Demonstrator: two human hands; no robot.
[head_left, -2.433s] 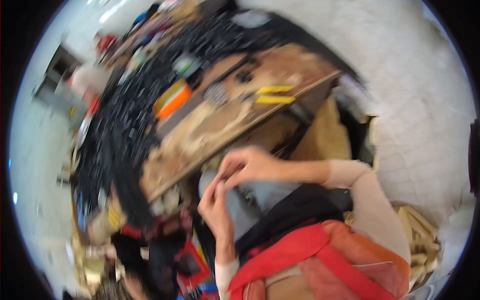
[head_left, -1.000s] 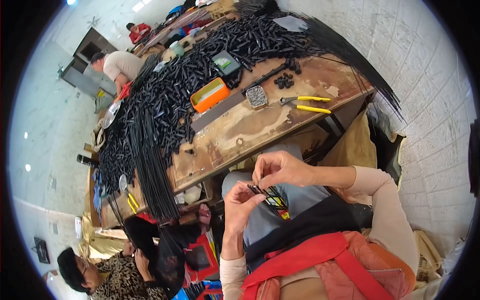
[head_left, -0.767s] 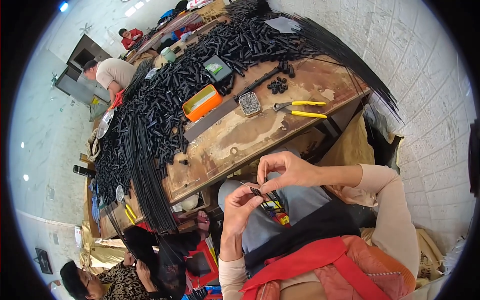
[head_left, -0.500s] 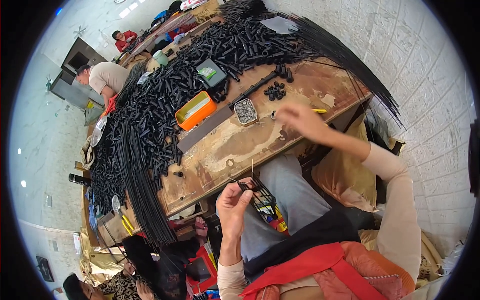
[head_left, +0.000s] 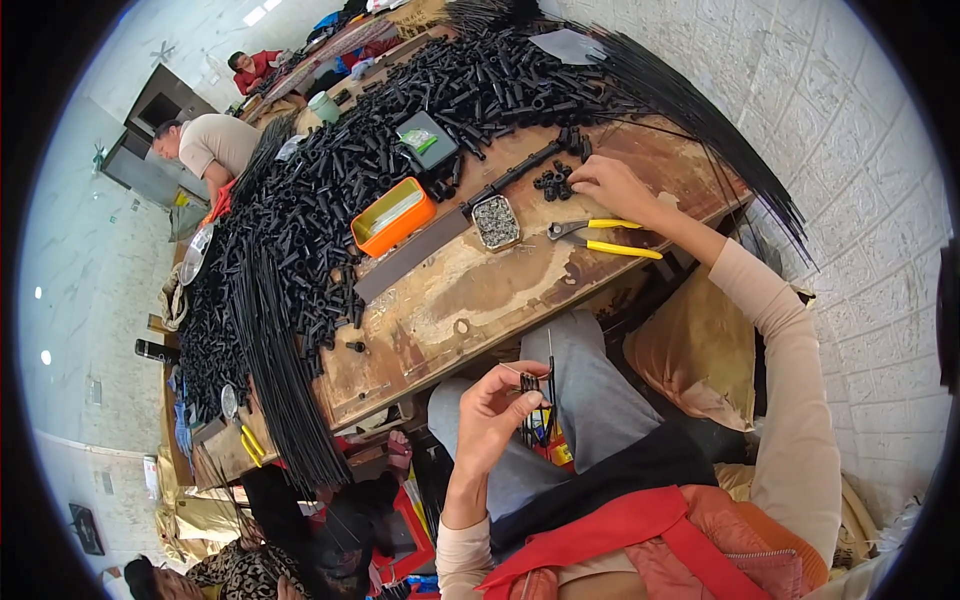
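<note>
Above my lap, my left hand (head_left: pixel 488 418) is closed in a pinch around the top of a bundle of thin black rods (head_left: pixel 540 420). A thin wire sticks out beside its fingers, and the lower part of the bundle hangs between my knees. Across the table, my right hand (head_left: pixel 612 190) reaches to a small heap of black caps (head_left: pixel 552 184). Its fingers are drawn together at the heap's right edge; what lies between the fingertips is hidden. Yellow-handled pliers (head_left: pixel 605 238) lie just nearer to me than that hand.
Beside the caps stands a tray of small metal pieces (head_left: pixel 496 222), with an orange box (head_left: pixel 393 218) farther left. A large pile of black tubes (head_left: pixel 330 190) covers the table's far side. Long black rods (head_left: pixel 285 370) hang over the near edge. Other people (head_left: pixel 218 150) sit around the table.
My right hand has moved up and left from above the pliers to the caps, uncovering the pliers. My left hand has shifted slightly right, and the rod bundle stands more upright.
</note>
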